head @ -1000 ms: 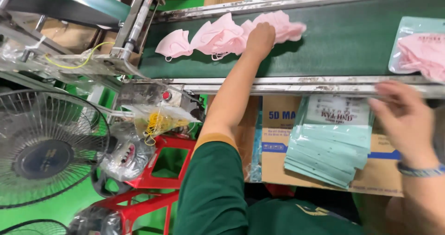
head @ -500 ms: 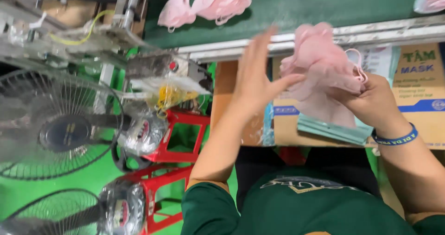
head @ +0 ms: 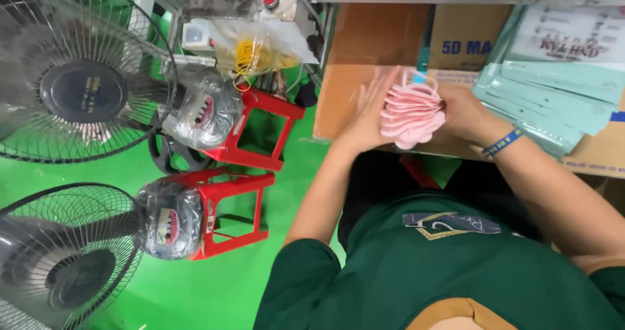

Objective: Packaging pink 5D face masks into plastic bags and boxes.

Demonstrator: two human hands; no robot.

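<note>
Pink face mask stack (head: 411, 110) gathered, pressed between left hand (head: 366, 112) flat palm and right hand (head: 463, 110) clasping grip; teal pouches (head: 553, 102) right of stack, unfilled.

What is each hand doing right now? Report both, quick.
Left hand: open, flat palm pressed against the stack of pink face masks.
Right hand: closed around the other side of the same stack, holding it.

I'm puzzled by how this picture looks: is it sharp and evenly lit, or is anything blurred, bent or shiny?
Head view: light is bright and even, with only soft shadows under the red stools. The left hand, right hand and pink masks look slightly soft. The fans bulge toward the frame edge, a wide-lens effect. Plastic wrap on the fan motors shows small glints.
</note>
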